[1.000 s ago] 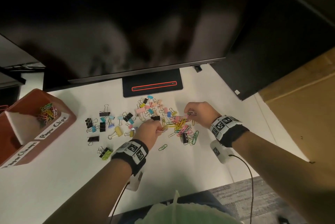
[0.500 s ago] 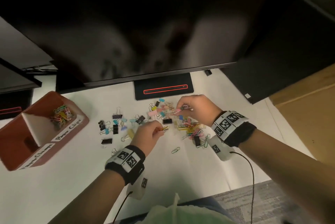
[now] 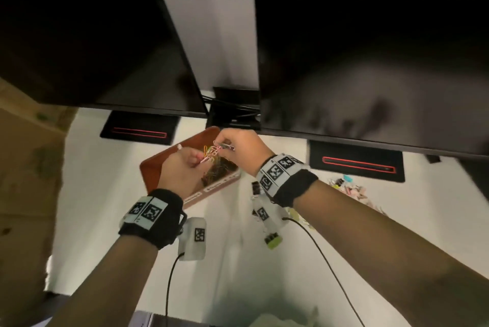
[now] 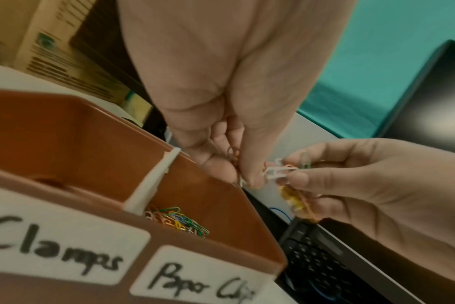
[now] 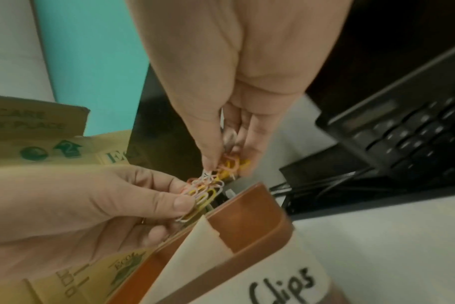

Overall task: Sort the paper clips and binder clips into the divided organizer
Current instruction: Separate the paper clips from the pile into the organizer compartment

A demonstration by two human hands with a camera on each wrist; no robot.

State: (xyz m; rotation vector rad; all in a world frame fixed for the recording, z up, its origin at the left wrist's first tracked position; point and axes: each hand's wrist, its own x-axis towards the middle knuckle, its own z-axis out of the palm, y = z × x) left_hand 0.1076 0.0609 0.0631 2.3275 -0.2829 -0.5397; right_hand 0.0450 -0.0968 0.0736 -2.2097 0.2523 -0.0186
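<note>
here both hands sit together above the brown organizer, which rests on the white surface between the two monitor stands. the left hand pinches a small bunch of coloured paper clips between thumb and fingers, its other fingers curled in. the right hand pinches another tangle of paper clips, and the two bunches touch or hang linked just over the far rim of the organizer. inside, a pale divider splits the organizer; the compartment labelled "paper clips" holds a heap of mixed clips, while the one labelled "clamps" shows only bare brown floor where it can be seen. off to the right on the surface, near the second monitor stand, lies a blurred scatter of loose clips, and a yellow-green binder clip lies below the right wrist.
</note>
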